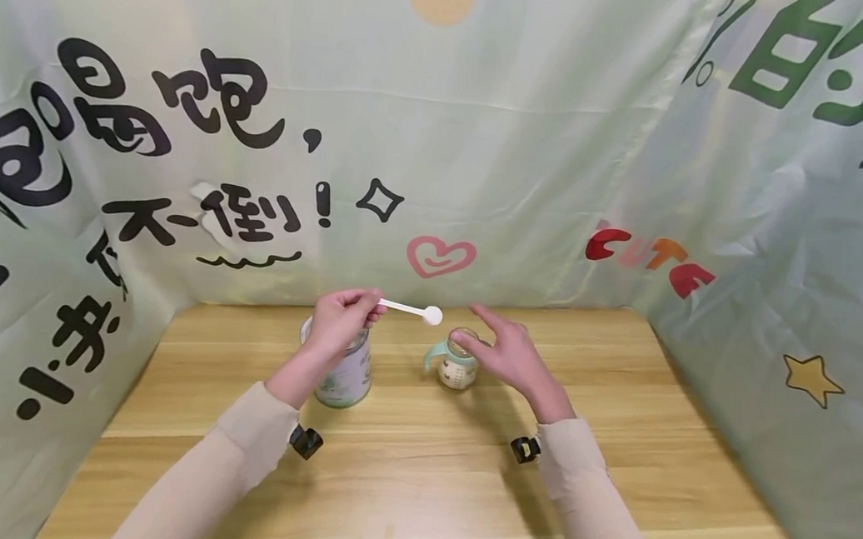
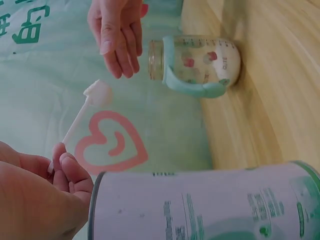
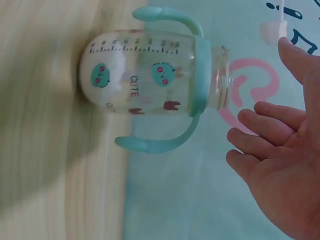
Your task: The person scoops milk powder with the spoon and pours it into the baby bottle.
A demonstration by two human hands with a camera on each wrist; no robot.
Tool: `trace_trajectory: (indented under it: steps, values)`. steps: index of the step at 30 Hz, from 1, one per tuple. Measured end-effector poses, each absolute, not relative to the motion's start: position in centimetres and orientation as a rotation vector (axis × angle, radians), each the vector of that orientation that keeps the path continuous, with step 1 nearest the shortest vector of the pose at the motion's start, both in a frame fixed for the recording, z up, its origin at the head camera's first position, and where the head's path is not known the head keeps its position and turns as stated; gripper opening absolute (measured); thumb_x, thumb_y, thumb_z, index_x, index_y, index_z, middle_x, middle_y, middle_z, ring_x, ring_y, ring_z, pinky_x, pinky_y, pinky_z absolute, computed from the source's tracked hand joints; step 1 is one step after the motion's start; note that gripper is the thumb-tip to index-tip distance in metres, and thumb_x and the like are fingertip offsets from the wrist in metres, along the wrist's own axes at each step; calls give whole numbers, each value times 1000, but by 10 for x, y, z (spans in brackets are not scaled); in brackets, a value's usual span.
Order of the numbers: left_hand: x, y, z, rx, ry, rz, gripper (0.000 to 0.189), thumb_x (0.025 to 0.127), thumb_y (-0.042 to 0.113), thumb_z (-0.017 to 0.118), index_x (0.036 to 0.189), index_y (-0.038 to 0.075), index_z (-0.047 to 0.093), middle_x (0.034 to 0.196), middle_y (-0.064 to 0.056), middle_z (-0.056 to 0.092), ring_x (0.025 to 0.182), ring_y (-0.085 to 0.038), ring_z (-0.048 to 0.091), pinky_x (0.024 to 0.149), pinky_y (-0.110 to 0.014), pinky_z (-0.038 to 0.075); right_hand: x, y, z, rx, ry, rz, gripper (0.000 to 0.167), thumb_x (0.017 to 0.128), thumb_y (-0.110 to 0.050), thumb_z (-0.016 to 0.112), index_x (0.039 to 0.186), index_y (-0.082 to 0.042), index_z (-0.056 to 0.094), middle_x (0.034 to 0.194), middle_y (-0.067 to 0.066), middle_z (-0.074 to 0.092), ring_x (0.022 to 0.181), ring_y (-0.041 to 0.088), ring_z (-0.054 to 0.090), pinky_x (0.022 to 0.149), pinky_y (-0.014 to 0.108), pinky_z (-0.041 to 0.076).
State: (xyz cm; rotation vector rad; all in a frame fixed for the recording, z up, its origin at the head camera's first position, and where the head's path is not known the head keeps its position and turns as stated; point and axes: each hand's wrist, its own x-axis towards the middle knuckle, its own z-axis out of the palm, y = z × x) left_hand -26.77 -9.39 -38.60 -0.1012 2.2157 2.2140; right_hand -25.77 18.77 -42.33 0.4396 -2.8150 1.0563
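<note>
My left hand (image 1: 337,323) pinches the thin handle of a white measuring scoop (image 1: 432,315) above a milk powder tin (image 1: 349,378). In the left wrist view, white powder is heaped in the scoop's bowl (image 2: 98,93). To the right of the tin, a clear baby bottle (image 1: 457,376) stands upright on the table. It has mint-green handles, an uncapped neck and white powder at its bottom, plainest in the right wrist view. My right hand (image 1: 508,354) is beside the bottle's mouth, its fingers spread and holding nothing. The tin's top is partly hidden behind my left hand.
A wooden table (image 1: 416,486) carries the tin and the bottle. Printed cloth (image 1: 528,176) hangs behind it and along both sides, close to its edges. Each wrist wears a small black camera.
</note>
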Motion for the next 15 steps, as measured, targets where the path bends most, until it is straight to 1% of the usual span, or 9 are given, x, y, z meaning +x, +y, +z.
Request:
trace_trajectory:
  steps: [2, 3, 7, 9, 10, 13, 15]
  values:
    - [-268, -89, -386, -93, 2213, 2224, 27, 104, 15, 67, 120, -4, 75, 81, 3, 77, 72, -5, 68, 71, -20, 58, -256, 190, -425, 425, -2822, 1048, 75, 98, -56, 68, 157, -13, 49, 154, 18, 58, 127, 36, 67, 115, 56, 48]
    - [-269, -87, -386, -87, 2207, 2234, 26, 104, 14, 67, 119, -5, 75, 82, 0, 78, 72, -5, 68, 70, -19, 58, -256, 190, -426, 419, -2825, 1043, 75, 99, -56, 68, 157, -13, 50, 153, 19, 58, 124, 36, 68, 114, 57, 48]
    - [-272, -79, -387, -64, 2193, 2251, 25, 103, 12, 66, 117, -6, 76, 83, -3, 79, 71, -6, 68, 69, -18, 58, -254, 193, -428, 405, -2833, 1031, 76, 99, -56, 68, 157, -11, 49, 152, 20, 59, 126, 38, 67, 114, 58, 48]
    - [-273, -76, -388, -51, 2182, 2254, 24, 103, 12, 66, 117, -6, 76, 84, -4, 79, 72, -7, 68, 69, -18, 58, -253, 195, -430, 397, -2835, 1031, 75, 99, -55, 69, 157, -11, 50, 152, 19, 59, 134, 40, 62, 115, 58, 47]
    - [-273, -75, -388, -47, 2181, 2251, 24, 103, 11, 66, 117, -5, 76, 82, -1, 78, 73, -7, 68, 70, -18, 58, -253, 196, -431, 398, -2835, 1027, 75, 99, -54, 69, 157, -11, 49, 153, 19, 59, 135, 41, 61, 115, 58, 47]
    - [-274, -71, -389, -32, 2184, 2243, 24, 103, 11, 65, 118, -5, 76, 81, 1, 77, 73, -7, 68, 70, -19, 58, -252, 198, -434, 387, -2835, 1030, 75, 98, -54, 70, 157, -12, 50, 153, 18, 58, 138, 41, 59, 116, 58, 46]
    - [-274, -68, -389, -27, 2185, 2237, 24, 103, 11, 65, 118, -4, 76, 81, 2, 77, 73, -7, 68, 70, -19, 58, -251, 199, -437, 389, -2835, 1033, 76, 98, -53, 70, 157, -9, 49, 154, 19, 57, 139, 42, 57, 117, 59, 45]
